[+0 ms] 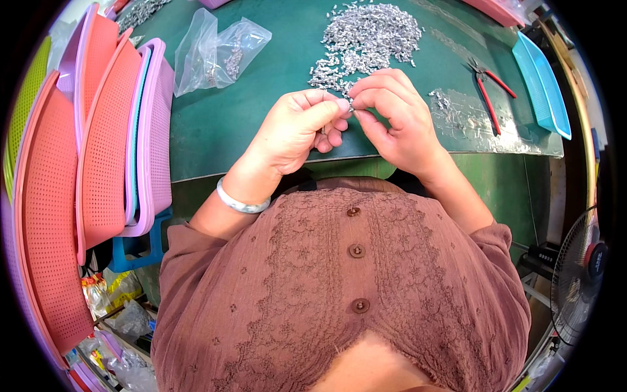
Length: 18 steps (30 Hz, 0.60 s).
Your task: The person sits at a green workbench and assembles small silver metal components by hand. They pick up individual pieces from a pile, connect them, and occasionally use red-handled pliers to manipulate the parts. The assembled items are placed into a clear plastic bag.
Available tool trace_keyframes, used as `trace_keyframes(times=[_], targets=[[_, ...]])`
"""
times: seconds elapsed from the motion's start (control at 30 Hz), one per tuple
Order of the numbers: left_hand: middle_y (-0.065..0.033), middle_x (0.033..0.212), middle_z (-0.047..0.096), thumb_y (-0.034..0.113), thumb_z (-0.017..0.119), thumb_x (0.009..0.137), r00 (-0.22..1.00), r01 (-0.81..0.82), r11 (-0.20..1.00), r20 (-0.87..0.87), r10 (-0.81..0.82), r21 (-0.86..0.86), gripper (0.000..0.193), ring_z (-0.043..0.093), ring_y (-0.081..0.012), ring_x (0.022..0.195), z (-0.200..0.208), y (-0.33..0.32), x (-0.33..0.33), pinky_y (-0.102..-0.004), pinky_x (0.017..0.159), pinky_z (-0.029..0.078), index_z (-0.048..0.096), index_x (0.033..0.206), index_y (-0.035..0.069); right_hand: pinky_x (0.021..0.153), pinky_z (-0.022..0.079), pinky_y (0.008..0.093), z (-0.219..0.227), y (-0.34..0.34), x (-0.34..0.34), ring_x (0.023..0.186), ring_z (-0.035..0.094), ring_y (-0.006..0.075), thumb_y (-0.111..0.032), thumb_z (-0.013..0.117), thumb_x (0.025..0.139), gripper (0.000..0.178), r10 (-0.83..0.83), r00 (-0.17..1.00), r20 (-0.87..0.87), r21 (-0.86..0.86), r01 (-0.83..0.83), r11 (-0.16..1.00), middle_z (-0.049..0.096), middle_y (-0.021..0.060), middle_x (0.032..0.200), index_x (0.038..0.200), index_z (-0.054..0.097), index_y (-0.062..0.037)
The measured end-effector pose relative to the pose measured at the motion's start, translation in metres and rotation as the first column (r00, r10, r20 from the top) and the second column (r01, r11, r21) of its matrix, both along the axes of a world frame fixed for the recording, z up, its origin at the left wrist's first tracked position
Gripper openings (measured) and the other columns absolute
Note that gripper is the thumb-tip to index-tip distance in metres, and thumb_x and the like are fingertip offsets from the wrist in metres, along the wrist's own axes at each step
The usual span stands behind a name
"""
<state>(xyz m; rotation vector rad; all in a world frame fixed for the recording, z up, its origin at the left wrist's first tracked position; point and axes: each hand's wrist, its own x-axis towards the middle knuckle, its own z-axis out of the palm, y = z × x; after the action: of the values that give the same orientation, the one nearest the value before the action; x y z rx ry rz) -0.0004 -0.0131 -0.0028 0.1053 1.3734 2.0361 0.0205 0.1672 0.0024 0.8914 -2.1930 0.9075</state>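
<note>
My left hand (pixel 302 125) is closed, its thumb and forefinger pinching a small silvery metal part (pixel 351 104) near the table's front edge. Close against it, my right hand (pixel 400 121) pinches at the same spot with thumb and forefinger; the part is mostly hidden between the fingertips. Just beyond both hands spreads a heap of small silvery metal parts (pixel 371 36), with looser ones trailing toward my fingers. To the right lie red-handled pliers (pixel 488 91), jaws pointing away from me, beside a scatter of small bits (pixel 444 104).
A clear plastic bag (pixel 219 52) with some parts inside lies at the left of the green table (pixel 261 78). Perforated pink and purple baskets (pixel 111 144) stand stacked at the left edge. A blue tray (pixel 543 88) sits on the right; below it stands a fan (pixel 581 274).
</note>
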Motion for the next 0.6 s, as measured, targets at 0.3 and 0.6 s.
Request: trace_keyframes(times=[0.3, 0.6], targets=[[-0.0009, 0.070, 0.059, 0.010, 0.060, 0.084, 0.997, -0.049, 0.997, -0.063, 0.046, -0.051, 0.006, 0.052, -0.0068, 0.055, 0.000, 0.003, 0.004, -0.0177, 0.046, 0.038, 0.060, 0.084, 0.005, 0.072, 0.043, 0.0331, -0.002, 0.002, 0.004, 0.084, 0.053, 0.0261, 0.001, 0.065, 0.064, 0.020, -0.032, 0.994, 0.109, -0.060, 0.039, 0.997, 0.059, 0.0073, 0.090, 0.082, 0.058, -0.0041], [-0.0024, 0.072, 0.059, 0.007, 0.062, 0.080, 0.997, -0.018, 1.000, -0.079, 0.018, 0.012, 0.008, 0.056, -0.0078, 0.057, -0.002, 0.000, 0.004, -0.0177, 0.049, 0.043, 0.059, 0.084, 0.001, 0.081, 0.039, 0.0364, -0.011, 0.020, 0.003, 0.093, 0.051, 0.0261, -0.007, 0.065, 0.069, 0.013, -0.210, 0.976, 0.062, 0.273, 0.185, 0.944, 0.057, 0.0057, 0.094, 0.081, 0.060, -0.0050]])
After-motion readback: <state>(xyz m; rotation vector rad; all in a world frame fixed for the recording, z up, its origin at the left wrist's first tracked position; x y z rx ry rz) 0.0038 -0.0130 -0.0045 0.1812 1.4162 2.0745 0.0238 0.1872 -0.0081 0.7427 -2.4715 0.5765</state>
